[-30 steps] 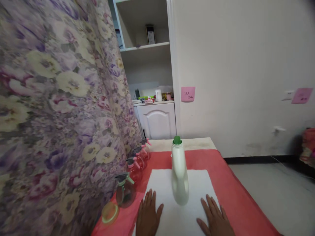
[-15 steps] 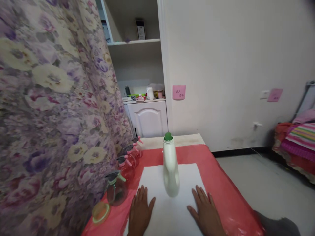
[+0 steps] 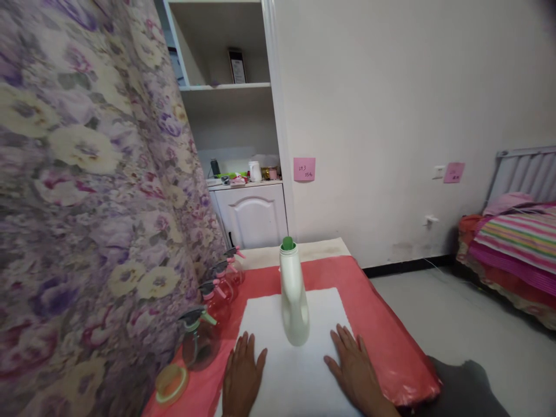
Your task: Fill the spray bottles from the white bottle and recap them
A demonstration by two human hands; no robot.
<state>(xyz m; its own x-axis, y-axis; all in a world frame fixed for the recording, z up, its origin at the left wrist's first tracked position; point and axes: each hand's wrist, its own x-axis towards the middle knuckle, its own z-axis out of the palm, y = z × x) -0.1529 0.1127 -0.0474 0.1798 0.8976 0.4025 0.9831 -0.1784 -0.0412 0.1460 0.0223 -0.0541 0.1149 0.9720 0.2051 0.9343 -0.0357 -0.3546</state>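
Observation:
A tall white bottle (image 3: 293, 301) with a green cap stands upright on a white cloth (image 3: 286, 370) spread over a red-covered table (image 3: 382, 341). My left hand (image 3: 241, 379) lies flat on the cloth to the bottle's left, fingers stretched out, holding nothing. My right hand (image 3: 354, 370) lies flat to the bottle's right, fingers spread, also empty. Neither hand touches the bottle.
A row of small spray bottles (image 3: 217, 295) lines the table's left edge beside a floral curtain (image 3: 87, 191); a round lid (image 3: 171, 383) lies at the near left. Behind are a white cabinet (image 3: 252, 214) with shelves, a wall with pink notes, and a bed (image 3: 516, 243) at right.
The view has swung to the right, bringing the bed into sight. Both hands stay flat on the cloth and the bottle has not moved.

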